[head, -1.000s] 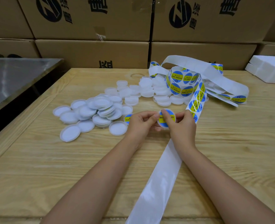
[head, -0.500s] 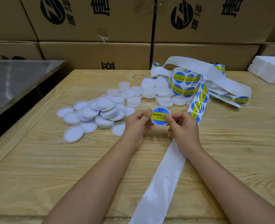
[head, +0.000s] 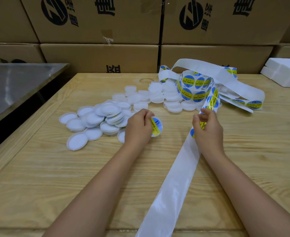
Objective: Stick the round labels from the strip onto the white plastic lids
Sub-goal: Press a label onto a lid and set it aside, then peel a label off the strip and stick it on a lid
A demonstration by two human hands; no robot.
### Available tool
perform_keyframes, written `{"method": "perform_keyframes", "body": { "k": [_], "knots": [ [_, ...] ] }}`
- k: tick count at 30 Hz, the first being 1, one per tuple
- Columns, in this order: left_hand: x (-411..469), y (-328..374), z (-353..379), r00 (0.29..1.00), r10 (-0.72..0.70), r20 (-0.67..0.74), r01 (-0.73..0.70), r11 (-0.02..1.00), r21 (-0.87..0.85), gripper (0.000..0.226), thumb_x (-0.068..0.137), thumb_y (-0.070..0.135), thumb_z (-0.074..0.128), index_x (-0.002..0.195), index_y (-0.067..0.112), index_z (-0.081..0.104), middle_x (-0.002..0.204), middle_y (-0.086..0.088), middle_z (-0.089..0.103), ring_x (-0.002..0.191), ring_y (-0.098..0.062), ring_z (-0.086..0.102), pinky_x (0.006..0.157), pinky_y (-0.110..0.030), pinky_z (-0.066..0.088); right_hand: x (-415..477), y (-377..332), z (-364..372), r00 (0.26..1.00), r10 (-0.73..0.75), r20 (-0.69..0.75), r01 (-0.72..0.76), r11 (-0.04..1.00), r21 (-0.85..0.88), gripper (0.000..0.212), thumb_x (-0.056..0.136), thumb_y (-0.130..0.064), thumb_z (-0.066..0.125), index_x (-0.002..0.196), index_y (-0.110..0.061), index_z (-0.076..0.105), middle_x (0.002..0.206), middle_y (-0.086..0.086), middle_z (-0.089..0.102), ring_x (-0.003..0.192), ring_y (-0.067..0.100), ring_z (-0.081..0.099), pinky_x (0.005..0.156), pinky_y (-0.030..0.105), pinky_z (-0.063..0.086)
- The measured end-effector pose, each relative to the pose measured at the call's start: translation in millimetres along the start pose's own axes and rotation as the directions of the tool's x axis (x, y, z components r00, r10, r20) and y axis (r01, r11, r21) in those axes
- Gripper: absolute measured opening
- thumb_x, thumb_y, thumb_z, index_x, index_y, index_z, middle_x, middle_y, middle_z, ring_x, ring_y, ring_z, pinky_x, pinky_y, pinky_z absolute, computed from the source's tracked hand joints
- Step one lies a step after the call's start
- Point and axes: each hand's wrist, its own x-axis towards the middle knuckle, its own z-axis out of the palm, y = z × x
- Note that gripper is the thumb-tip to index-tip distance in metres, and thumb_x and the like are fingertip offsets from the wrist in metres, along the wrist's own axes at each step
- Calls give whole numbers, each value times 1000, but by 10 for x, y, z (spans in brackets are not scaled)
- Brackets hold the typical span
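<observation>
Over the table (head: 38, 168), left grip (head: 138, 127) is curled round a lid (head: 158, 133) w/ label (head: 156, 124); right grip (head: 207, 129) pinches the strip (head: 175, 185).

The two hands, which a second ago met over one lid at the middle of the table, have parted. The left hand (head: 138, 127) has carried the labelled lid (head: 156, 126) off to the left, toward the pile of bare lids (head: 96, 120), and now holds it alone. The right hand (head: 207, 127) has let go of it and shifted right to the label strip (head: 175, 182), pinching it at the next label (head: 202, 124) — whether label edge or backing is hard to tell.
</observation>
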Motion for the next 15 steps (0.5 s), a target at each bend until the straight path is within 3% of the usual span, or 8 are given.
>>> {"method": "perform_keyframes", "body": {
  "k": [3, 5, 7, 10, 15],
  "knots": [
    [22, -36, -64, 989, 102, 111, -144, 864, 483, 19, 91, 9, 45, 100, 7, 62, 98, -8, 64, 88, -28, 56, 63, -29, 27, 43, 108, 6, 998, -9, 67, 28, 957, -288, 36, 93, -21, 52, 125, -6, 54, 122, 9, 60, 115, 26, 52, 94, 35, 38],
    [-18, -50, -98, 962, 219, 161, -268, 661, 701, 13, 71, 2, 63, 84, 4, 63, 80, -11, 64, 70, -29, 58, 56, -29, 26, 34, 129, 31, 992, 32, 123, 14, 936, -351, 33, 92, -20, 52, 121, -5, 57, 121, 11, 60, 114, 28, 52, 92, 35, 39],
    [-67, -24, -114, 947, 259, 189, -291, 447, 846, 22, 44, 8, 75, 59, 13, 60, 56, -2, 57, 47, -20, 54, 47, -23, 29, 22, 137, 45, 984, 78, 162, -11, 924, -382, 28, 92, -22, 51, 114, -7, 61, 114, 10, 64, 108, 28, 56, 85, 33, 40],
    [-63, -24, -110, 946, 250, 208, -277, 284, 918, 23, 35, 19, 74, 51, 23, 58, 50, 8, 53, 47, -12, 51, 49, -19, 35, 16, 132, 34, 985, 66, 163, 7, 911, -413, 29, 95, -26, 45, 92, -6, 65, 91, 11, 67, 91, 33, 59, 75, 36, 45],
    [-55, 2, -98, 940, 280, 195, -263, 231, 937, 24, 32, 22, 75, 48, 24, 59, 49, 9, 52, 48, -10, 51, 50, -20, 37, 19, 74, 11, 989, 44, 140, 16, 916, -401, 49, 98, -31, 32, 80, 0, 65, 80, 15, 67, 80, 36, 58, 76, 43, 48]
  ]
}}
